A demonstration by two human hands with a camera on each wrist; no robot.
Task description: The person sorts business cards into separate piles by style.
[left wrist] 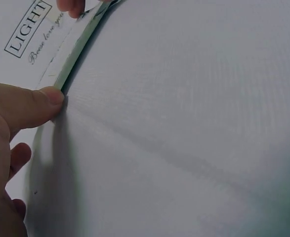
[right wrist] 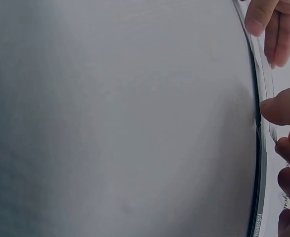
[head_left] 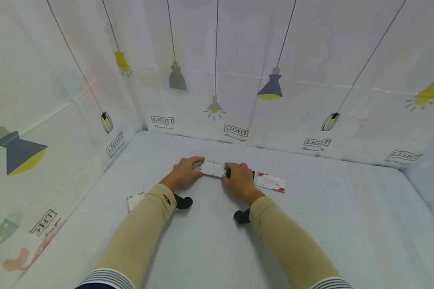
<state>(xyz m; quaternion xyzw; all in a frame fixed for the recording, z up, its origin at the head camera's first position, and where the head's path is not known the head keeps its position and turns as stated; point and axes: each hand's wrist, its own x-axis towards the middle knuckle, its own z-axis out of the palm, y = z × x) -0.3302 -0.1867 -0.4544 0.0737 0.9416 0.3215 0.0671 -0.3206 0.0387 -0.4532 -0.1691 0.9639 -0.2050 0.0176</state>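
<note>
My left hand [head_left: 186, 170] holds the left end of a white card [head_left: 212, 168] with leafy print along its edges and small text, like a business card. At the card's other end, my right hand [head_left: 240, 178] grips it between thumb and fingers. In the left wrist view, the left thumb presses the near edge of the card [left wrist: 80, 49]; whether it is one card or a thin stack cannot be told. A dark card [head_left: 253, 175] shows partly behind the right hand. Right beside that lies a white card with red flowers [head_left: 271, 182].
Another white card with green leaves [head_left: 133, 199] lies partly under the left forearm. Dark wrist mounts [head_left: 183, 202] stick out below both wrists. White cloth covers the table [head_left: 329, 208], and a lamp-printed curtain [head_left: 238, 48] rises behind and at the left.
</note>
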